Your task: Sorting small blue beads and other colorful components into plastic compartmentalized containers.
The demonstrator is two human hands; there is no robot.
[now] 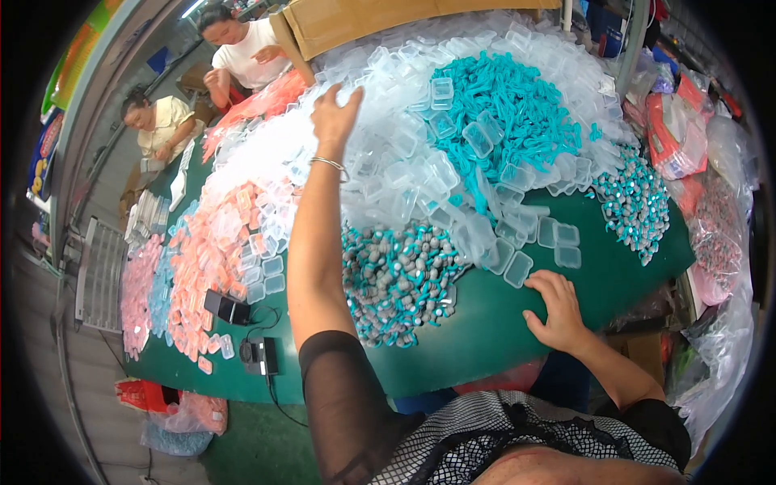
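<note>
My left hand (334,114) reaches far across the green table (485,323), fingers spread over a big heap of clear plastic cases (380,153); a thin bangle sits on its wrist. It holds nothing I can see. My right hand (556,311) rests flat on the table near the front edge, fingers apart, just touching a clear case (517,269). Between my arms lies a pile of small grey and teal parts (400,279). A mound of teal plastic pieces (517,109) lies beyond it.
Pink cases (210,259) cover the table's left part, beside small black devices (229,308) with cables. More grey-teal parts (638,202) lie at right, with bags of goods (687,129) past the edge. Two other people (242,48) sit at the far left end.
</note>
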